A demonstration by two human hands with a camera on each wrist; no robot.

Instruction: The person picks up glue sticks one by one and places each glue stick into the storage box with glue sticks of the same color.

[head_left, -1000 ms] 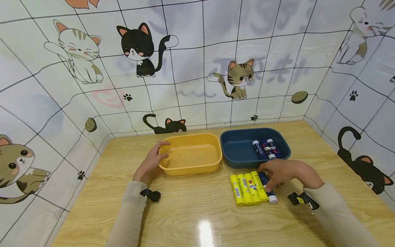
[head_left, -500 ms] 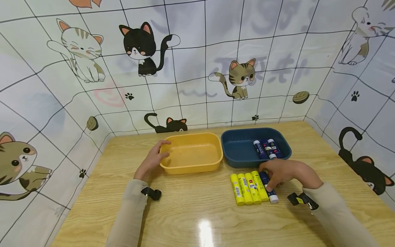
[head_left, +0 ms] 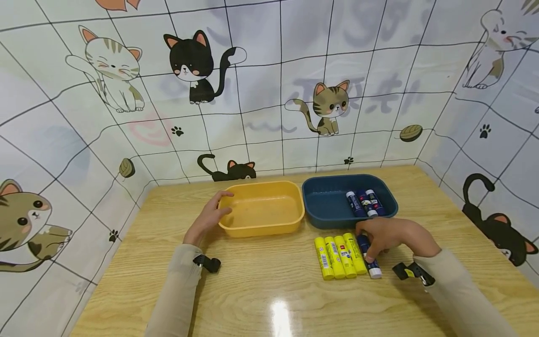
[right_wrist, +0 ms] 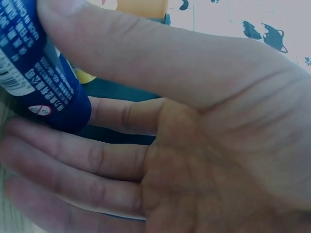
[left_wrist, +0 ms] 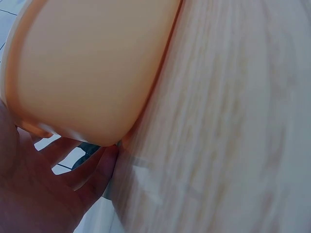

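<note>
My right hand [head_left: 385, 234] pinches a dark blue glue stick [head_left: 374, 270] with a white cap, its thumb on one side and fingers on the other. In the right wrist view the printed label of this glue stick [right_wrist: 46, 73] faces up near the thumb. Just left of it, several yellow glue sticks [head_left: 340, 257] lie side by side in a row. My left hand [head_left: 207, 219] holds the left end of a yellow plastic basket [head_left: 261, 230], fingers at its rim. The left wrist view has the fingers [left_wrist: 90, 170] against the outside of the basket's end wall.
A dark blue basket [head_left: 332, 223] stands against the yellow one's right side, with several blue glue sticks [head_left: 364, 203] at its right end. All stand on a wood-grain table [head_left: 252, 281], enclosed behind and at both sides by cat-printed sheets [head_left: 261, 93].
The right hand and its blue glue stick have shifted slightly right, widening the gap to the yellow row. The left hand stays at the yellow basket.
</note>
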